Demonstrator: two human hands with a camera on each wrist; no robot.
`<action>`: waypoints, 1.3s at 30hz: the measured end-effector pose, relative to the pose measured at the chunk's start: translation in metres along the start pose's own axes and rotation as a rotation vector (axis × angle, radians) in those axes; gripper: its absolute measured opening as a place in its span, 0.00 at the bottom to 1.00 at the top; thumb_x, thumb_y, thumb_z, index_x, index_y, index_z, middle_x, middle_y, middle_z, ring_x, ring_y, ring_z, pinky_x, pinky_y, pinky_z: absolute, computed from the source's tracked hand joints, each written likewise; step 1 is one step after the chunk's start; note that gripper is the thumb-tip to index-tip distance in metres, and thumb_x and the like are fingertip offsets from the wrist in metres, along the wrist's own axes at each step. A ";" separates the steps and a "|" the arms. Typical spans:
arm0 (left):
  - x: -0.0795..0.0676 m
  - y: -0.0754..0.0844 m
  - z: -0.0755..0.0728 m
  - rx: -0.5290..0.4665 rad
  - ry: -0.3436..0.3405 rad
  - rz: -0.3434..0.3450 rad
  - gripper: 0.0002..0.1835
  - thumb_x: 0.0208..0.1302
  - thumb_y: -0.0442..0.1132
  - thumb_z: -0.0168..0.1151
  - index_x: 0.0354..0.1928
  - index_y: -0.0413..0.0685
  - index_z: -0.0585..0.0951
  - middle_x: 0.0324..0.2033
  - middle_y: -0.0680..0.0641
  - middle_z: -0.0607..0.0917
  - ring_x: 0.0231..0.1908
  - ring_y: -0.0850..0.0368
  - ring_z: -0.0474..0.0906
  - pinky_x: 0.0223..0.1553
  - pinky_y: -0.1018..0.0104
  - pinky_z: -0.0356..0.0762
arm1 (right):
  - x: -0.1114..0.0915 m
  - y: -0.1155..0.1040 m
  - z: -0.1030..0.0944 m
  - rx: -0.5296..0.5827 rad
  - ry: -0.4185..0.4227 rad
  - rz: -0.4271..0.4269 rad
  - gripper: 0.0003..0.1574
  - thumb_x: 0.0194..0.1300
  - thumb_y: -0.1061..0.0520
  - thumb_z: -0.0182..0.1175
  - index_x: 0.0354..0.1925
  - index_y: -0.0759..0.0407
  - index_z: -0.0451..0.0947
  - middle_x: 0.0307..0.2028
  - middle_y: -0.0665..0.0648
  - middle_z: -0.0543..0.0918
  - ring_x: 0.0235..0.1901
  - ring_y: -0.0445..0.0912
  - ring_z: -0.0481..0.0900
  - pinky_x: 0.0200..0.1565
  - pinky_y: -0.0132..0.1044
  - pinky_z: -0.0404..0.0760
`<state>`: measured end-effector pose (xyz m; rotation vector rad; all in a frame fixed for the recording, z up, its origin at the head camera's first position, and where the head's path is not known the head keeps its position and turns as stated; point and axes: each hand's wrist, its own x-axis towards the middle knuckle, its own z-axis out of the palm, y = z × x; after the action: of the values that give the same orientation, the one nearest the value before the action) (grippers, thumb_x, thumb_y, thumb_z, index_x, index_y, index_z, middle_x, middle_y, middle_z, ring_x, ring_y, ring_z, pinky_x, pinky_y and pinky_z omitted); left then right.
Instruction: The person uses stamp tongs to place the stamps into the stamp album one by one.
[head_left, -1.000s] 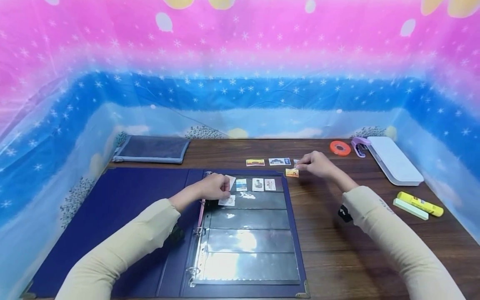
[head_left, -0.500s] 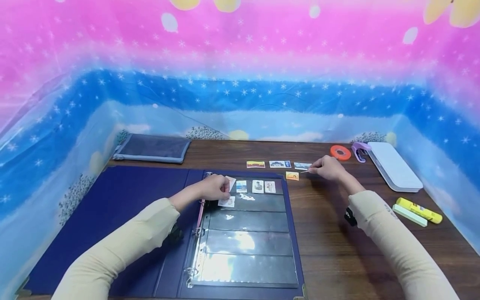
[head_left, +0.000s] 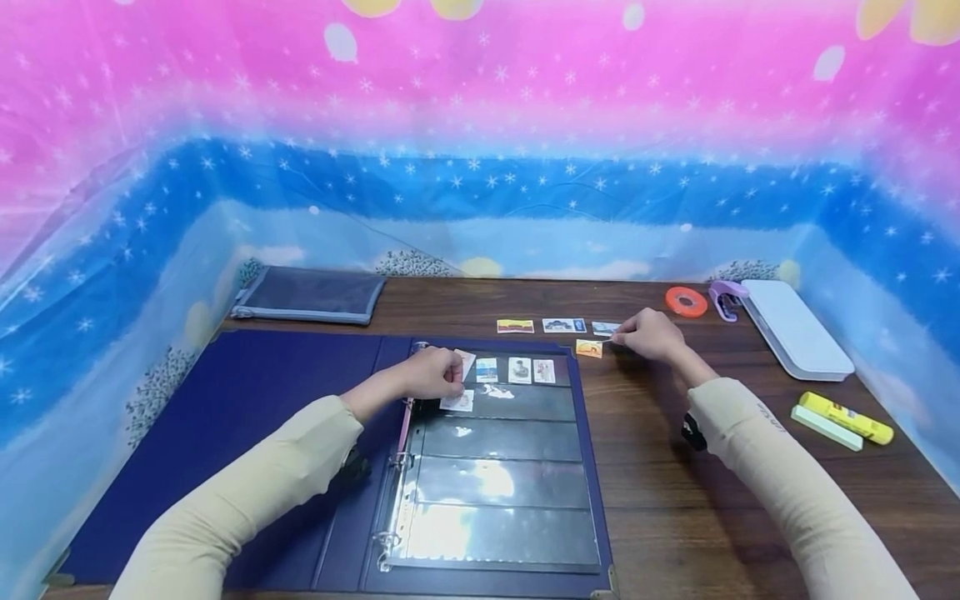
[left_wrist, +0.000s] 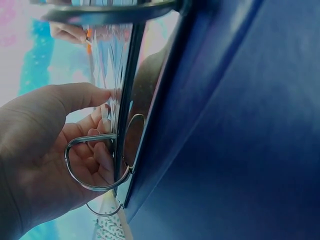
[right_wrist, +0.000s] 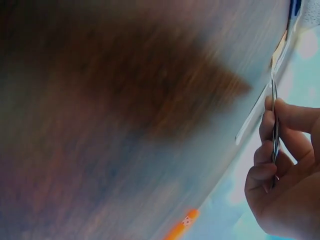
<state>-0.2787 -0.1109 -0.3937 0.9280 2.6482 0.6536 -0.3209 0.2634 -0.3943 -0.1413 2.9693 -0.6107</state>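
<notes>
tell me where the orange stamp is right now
In the head view the orange stamp lies on the wooden table, just past the binder's top right corner, at the tip of the tweezers held by the right hand.

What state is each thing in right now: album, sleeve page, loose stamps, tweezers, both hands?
Album: open flat on the table.
Sleeve page: top row holds stamps, lower pockets bare.
Left hand: fingers curled on the page's top left corner.
Right hand: pinching tweezers.
Orange stamp: flat on the table, at the tweezer tips.
Three stamps: lying in a row on the table.
Pouch: lying flat.
</notes>
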 end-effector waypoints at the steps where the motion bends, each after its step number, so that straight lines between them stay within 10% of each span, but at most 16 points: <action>1: 0.000 0.000 0.000 0.001 0.000 0.003 0.05 0.52 0.35 0.60 0.22 0.45 0.77 0.16 0.55 0.74 0.19 0.65 0.67 0.27 0.74 0.65 | -0.001 -0.002 -0.001 -0.003 0.015 0.007 0.18 0.64 0.50 0.56 0.45 0.60 0.83 0.41 0.63 0.85 0.29 0.46 0.75 0.30 0.34 0.66; 11: -0.002 0.001 -0.001 0.011 -0.004 0.004 0.07 0.56 0.37 0.61 0.23 0.46 0.75 0.17 0.55 0.73 0.19 0.65 0.66 0.27 0.73 0.64 | -0.011 -0.040 -0.010 0.101 0.094 -0.104 0.17 0.65 0.52 0.56 0.45 0.60 0.83 0.41 0.64 0.85 0.17 0.43 0.63 0.23 0.35 0.62; 26: -0.004 -0.001 0.003 -0.008 0.020 0.028 0.11 0.55 0.43 0.65 0.24 0.46 0.74 0.19 0.54 0.72 0.21 0.63 0.65 0.29 0.73 0.64 | -0.019 -0.099 0.049 0.062 -0.007 -0.212 0.12 0.62 0.52 0.57 0.36 0.51 0.87 0.28 0.52 0.88 0.10 0.38 0.54 0.17 0.31 0.51; 39: -0.003 -0.002 0.002 -0.025 0.014 0.033 0.11 0.55 0.43 0.66 0.23 0.47 0.74 0.19 0.55 0.73 0.21 0.64 0.65 0.29 0.73 0.64 | -0.031 -0.113 0.060 0.057 -0.051 -0.271 0.11 0.61 0.51 0.59 0.36 0.51 0.87 0.40 0.53 0.86 0.18 0.38 0.71 0.25 0.31 0.64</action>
<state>-0.2764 -0.1135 -0.3959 0.9656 2.6355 0.7016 -0.2748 0.1403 -0.4015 -0.5525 2.9020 -0.7083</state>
